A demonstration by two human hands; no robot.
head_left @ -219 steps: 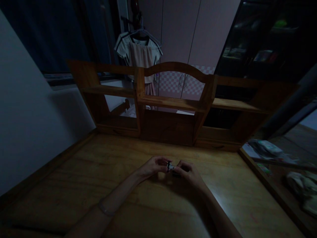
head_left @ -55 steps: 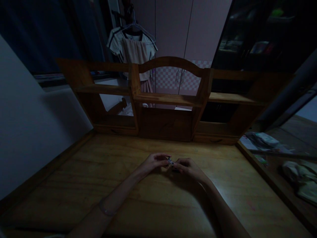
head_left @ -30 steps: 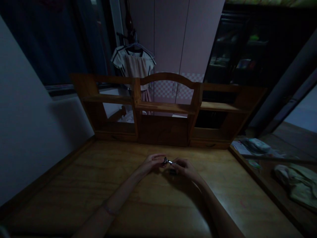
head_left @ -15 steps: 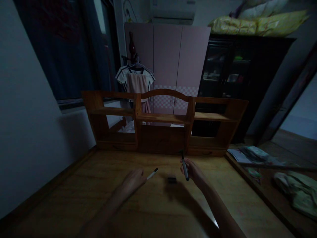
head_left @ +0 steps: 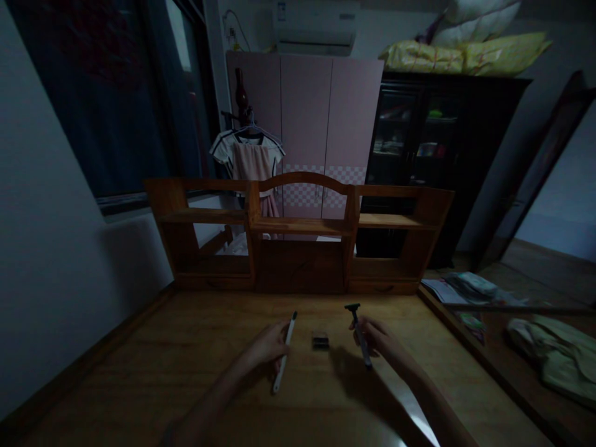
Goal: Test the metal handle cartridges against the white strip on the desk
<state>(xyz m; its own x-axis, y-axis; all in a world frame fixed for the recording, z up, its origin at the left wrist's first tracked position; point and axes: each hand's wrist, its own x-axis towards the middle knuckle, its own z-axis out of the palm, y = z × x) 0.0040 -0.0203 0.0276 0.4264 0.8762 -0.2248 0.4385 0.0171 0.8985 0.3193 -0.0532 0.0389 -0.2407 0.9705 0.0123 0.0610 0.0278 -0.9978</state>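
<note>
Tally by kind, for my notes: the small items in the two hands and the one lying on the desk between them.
T-shaped razor: 1
White stick with a dark tip: 1
Small dark case: 1
Total: 3

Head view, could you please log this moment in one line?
left hand: holds white stick; right hand: holds razor; dark item: on table between hands

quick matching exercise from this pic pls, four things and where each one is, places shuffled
Things
1. razor
2. white stick with a dark tip
3. small dark case
4. yellow bundles

Places
A. on the wooden tabletop
B. on top of the black cabinet
C. in the right hand
D. in the left hand

Pairs: 1-C, 2-D, 3-A, 4-B
</note>
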